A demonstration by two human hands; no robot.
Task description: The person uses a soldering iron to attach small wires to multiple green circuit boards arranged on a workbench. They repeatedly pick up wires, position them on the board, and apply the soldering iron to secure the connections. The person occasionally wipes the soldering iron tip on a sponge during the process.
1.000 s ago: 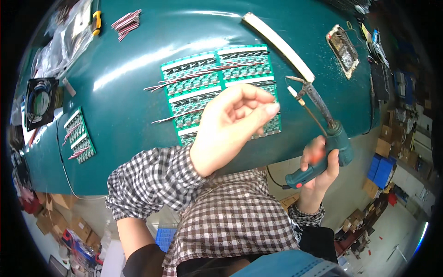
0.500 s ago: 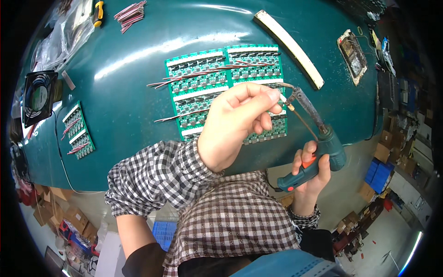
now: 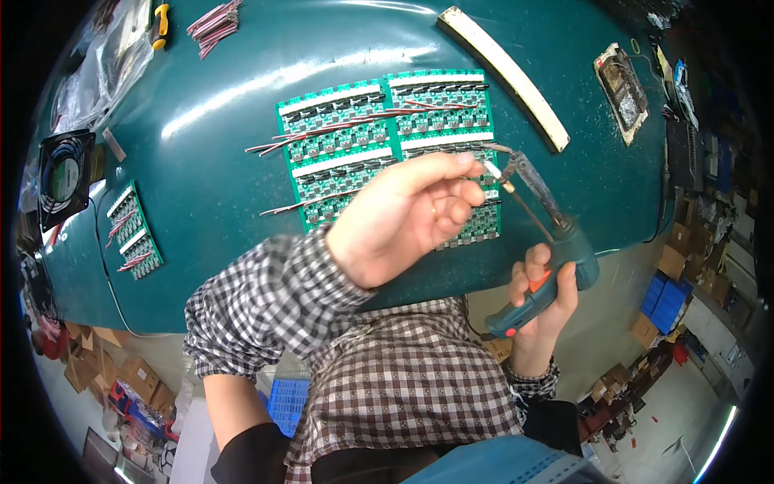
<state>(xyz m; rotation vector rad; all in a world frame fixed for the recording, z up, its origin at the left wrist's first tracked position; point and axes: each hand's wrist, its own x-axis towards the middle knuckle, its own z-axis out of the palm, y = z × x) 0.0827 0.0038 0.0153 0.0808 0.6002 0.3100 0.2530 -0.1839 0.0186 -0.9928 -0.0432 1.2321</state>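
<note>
My right hand [image 3: 544, 294] grips a green soldering gun [image 3: 574, 256] by its handle, the fingers around the orange trigger. The gun's metal barrel [image 3: 536, 185] points up and left, its bent tip reaching over the right-hand circuit boards [image 3: 439, 81]. A thin feed tube [image 3: 528, 207] runs beside the barrel to a small white end piece [image 3: 492, 168]. Right beside that piece my left hand [image 3: 407, 206] has its fingers curled and thumb pressed in; what they pinch is too small to make out. Left-hand circuit boards [image 3: 302, 103] lie partly behind this hand, with red, black and white wires [image 3: 322, 131] across them.
A long whitish bar [image 3: 508, 77] lies behind the boards. At right sits a grimy tray [image 3: 621, 93]. Leftward are a small circuit board [image 3: 135, 230], a black fan [image 3: 64, 181], a yellow-handled tool [image 3: 160, 26] and a wire bundle [image 3: 215, 28]. The green table's front edge runs before me.
My left hand has shifted slightly left and turned, its fingers more curled. The soldering gun stays near the same place, its body slightly lower left. The whole view has shifted a little.
</note>
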